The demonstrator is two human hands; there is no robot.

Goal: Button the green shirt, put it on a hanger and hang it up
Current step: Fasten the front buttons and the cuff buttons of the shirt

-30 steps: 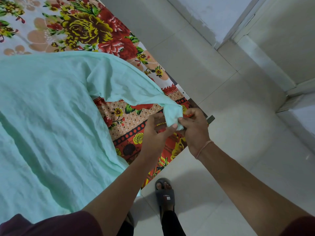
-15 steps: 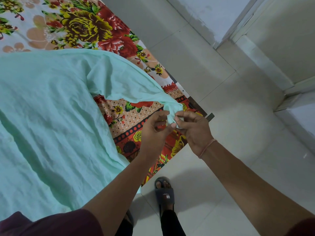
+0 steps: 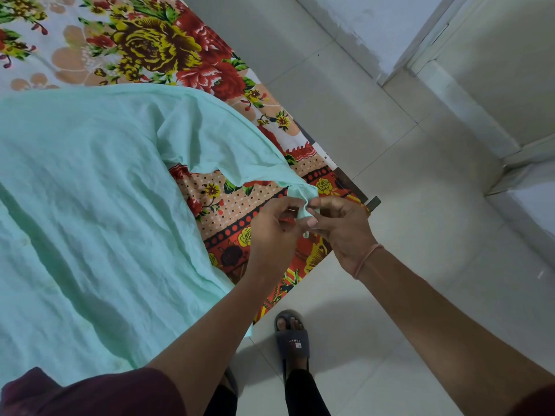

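The pale green shirt (image 3: 90,211) lies spread over a bed, filling the left of the view. One sleeve (image 3: 228,145) stretches right toward the bed's corner. My left hand (image 3: 276,229) and my right hand (image 3: 342,226) meet at the sleeve's cuff (image 3: 301,195), each pinching the cloth with fingertips. The cuff is bunched between them, so any button there is hidden. No hanger is in view.
The bed wears a flowered sheet (image 3: 156,46) in red, yellow and orange; its corner (image 3: 371,202) is just beyond my hands. Pale floor tiles (image 3: 420,235) lie to the right, with a wall and door frame (image 3: 420,49) behind. My foot in a dark slipper (image 3: 292,337) stands beside the bed.
Both hands have kept hold of the cuff and shifted their fingers on it; the cuff is more gathered between the fingertips than a second ago.
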